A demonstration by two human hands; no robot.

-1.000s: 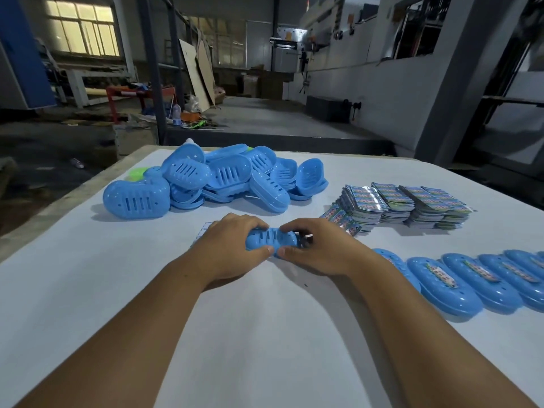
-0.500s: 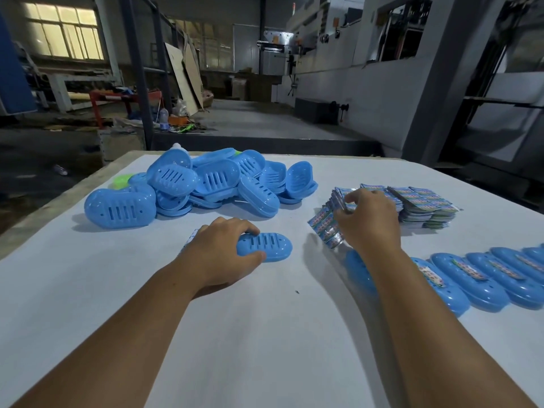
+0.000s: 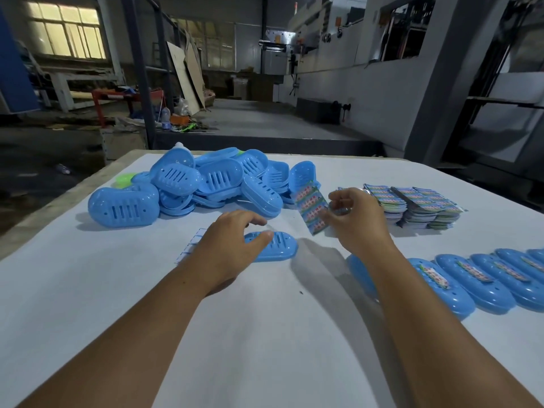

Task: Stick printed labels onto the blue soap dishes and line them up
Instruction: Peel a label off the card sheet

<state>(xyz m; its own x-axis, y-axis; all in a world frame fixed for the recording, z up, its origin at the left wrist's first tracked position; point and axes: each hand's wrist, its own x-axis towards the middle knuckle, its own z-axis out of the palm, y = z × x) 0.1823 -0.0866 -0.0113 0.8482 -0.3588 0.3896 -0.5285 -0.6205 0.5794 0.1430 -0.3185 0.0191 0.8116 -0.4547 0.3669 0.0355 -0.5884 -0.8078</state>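
Centrally, left hand (image 3: 232, 245) rests loosely curled on a blue soap dish (image 3: 275, 246) on the surface (image 3: 265, 334), right hand (image 3: 357, 220) pinching a label sheet (image 3: 312, 209) just beyond.

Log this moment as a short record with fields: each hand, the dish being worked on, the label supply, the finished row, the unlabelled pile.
left hand: rests on the soap dish, thumb on its top
right hand: pinches a label sheet, lifted off the table
soap dish: lies slots up, no label on it yet
label stacks: right of the right hand, near the far edge
labelled dishes: side by side in a row at right
unlabelled pile: heaped at far left
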